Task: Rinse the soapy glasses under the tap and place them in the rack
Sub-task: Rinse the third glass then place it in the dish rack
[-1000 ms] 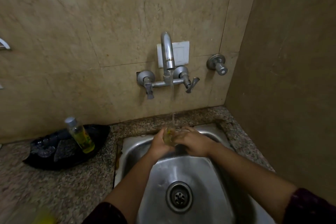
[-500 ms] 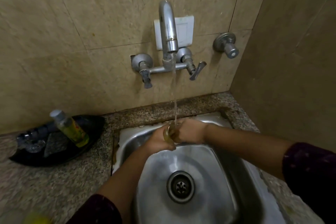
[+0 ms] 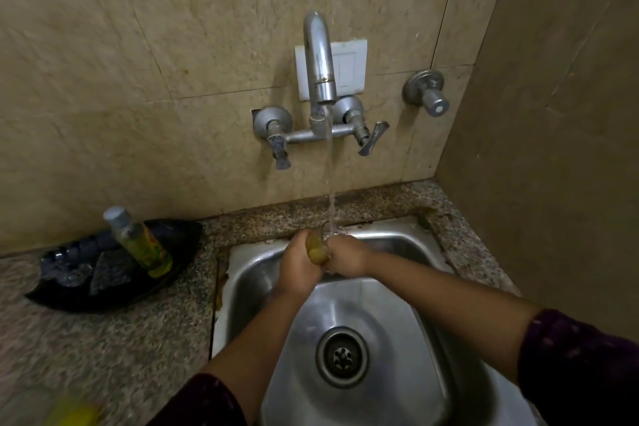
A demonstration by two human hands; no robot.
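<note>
Fingers (image 3: 340, 254) of two hands around one glass (image 3: 316, 249)

A speckled granite worktop (image 3: 114, 349) surrounds a steel sink (image 3: 397, 290) set into it, below the two hands. Well to the left of the hands, a black tray (image 3: 86, 290) sits on the worktop near the wall. In the tray a small bottle (image 3: 140, 243) of yellow-green liquid (grey cap) leans tilted. At the lower left edge lies a blurred yellow object (image 3: 74, 414).
</note>
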